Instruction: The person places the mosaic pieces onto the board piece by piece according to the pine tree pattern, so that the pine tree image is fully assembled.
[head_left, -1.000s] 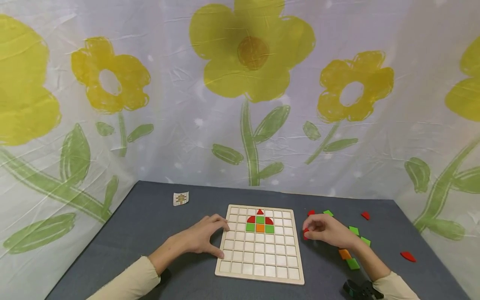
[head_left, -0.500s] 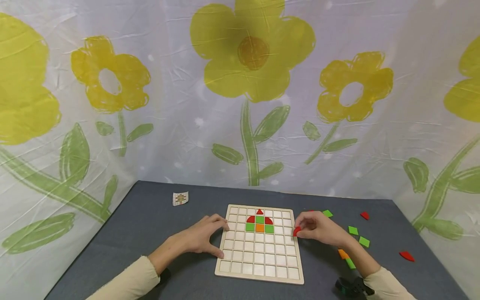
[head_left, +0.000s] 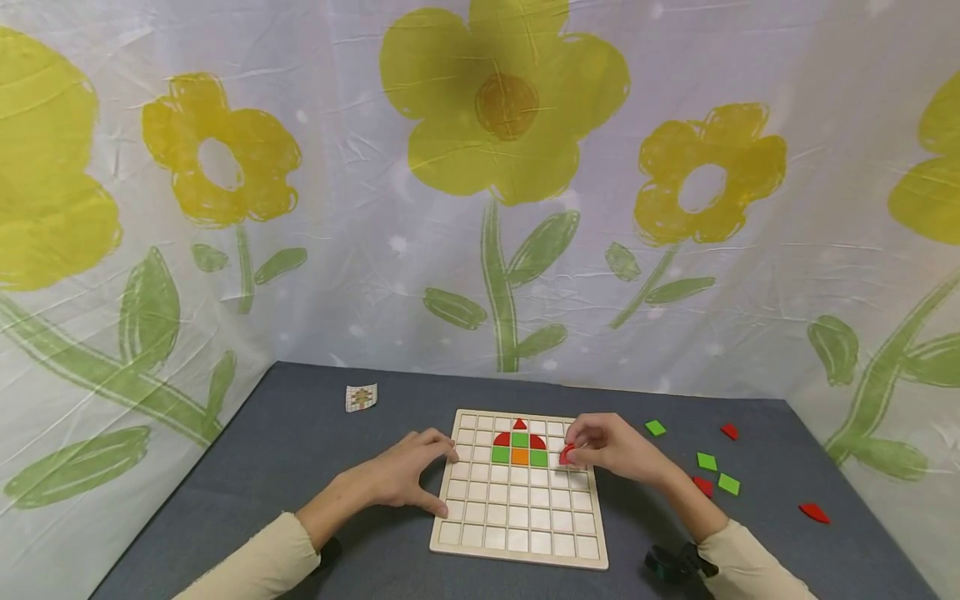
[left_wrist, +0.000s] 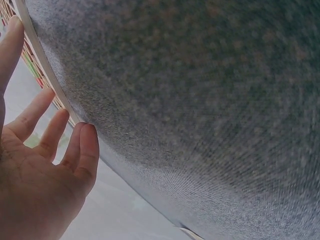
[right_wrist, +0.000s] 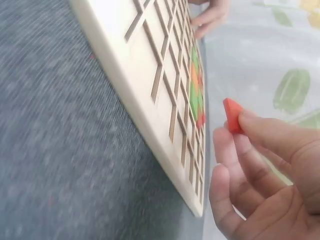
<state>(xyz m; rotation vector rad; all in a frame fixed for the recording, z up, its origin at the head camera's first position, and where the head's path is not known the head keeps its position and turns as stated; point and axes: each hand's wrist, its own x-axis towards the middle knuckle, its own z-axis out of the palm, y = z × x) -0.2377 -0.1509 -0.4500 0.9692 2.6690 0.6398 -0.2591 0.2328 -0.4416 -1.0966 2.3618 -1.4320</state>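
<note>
Has a small patterned card (head_left: 362, 397) on the desk (head_left: 262, 458) at far left. Spreads the left hand (head_left: 401, 471) loosely, released, touching thumb and fingertips to the left rim of a wooden grid board (head_left: 517, 558). In its far cells, a red triangle (head_left: 521, 424) with apex toward the far rim, then red quarter-rounds (head_left: 502, 439), green squares (head_left: 538, 457), an orange square (head_left: 520, 456). Pinches a red tile (head_left: 566, 455) in the right hand (head_left: 618, 446) above the board's right-hand columns, long axis steeply slanted, upper end leaning right. Farther right, loose green tiles (head_left: 707, 461) and red pieces (head_left: 814, 512).
</note>
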